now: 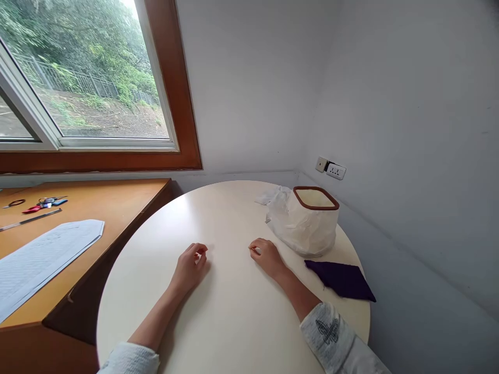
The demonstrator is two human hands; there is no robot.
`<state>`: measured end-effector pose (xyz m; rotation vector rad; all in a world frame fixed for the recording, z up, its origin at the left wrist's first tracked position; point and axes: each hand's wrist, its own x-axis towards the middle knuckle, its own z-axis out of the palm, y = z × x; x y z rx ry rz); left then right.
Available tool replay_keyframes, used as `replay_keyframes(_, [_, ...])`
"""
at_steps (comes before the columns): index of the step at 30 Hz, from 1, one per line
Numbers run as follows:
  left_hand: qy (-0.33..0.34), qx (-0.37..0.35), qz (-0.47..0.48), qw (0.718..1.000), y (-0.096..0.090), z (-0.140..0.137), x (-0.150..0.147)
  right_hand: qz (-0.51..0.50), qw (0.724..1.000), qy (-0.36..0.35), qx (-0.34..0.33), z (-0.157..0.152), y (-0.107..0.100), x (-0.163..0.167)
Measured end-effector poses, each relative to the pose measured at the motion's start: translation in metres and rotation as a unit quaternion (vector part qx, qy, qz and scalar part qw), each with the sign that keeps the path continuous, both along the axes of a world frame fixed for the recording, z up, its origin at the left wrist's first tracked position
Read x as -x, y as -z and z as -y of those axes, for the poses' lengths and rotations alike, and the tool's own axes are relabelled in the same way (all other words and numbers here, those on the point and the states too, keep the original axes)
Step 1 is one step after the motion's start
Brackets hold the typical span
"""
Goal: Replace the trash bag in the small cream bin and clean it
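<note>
My left hand (191,266) rests over the white round table (218,327), its fingers curled with thumb and index tips pressed close together. Across a short gap, my right hand (267,256) is held in a similar pinch, fingertips pointing left. Anything between either pair of fingertips is too small to make out. Just beyond my right hand stands a bin lined with a white plastic bag (304,231), a brown square-cornered rim (336,206) around its top. A piece of dark purple cloth (345,280) lies flat to the right of my right forearm, with a frayed left edge.
On the left, a wooden desk (128,208) carries sheets of paper (50,254), a pen (31,220) and a bunch of keys (49,202). A wall socket (336,171) sits behind the bin. A wood-framed window (191,130) is at the back left.
</note>
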<state>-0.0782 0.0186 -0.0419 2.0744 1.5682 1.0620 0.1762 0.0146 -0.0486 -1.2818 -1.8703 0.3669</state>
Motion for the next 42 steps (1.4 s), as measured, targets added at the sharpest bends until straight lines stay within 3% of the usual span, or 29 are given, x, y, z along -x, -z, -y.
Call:
replay_keyframes(17, [-0.021, 0.005, -0.016, 1.0, -0.004, 0.001, 0.002, -0.03, 0.999, 0.013, -0.041, 0.002, -0.005, -0.002])
replay_keyframes(42, [-0.054, 0.048, 0.058, 0.996, -0.007, 0.0, 0.0, -0.031, 0.977, 0.091, -0.189, -0.001, -0.031, -0.023])
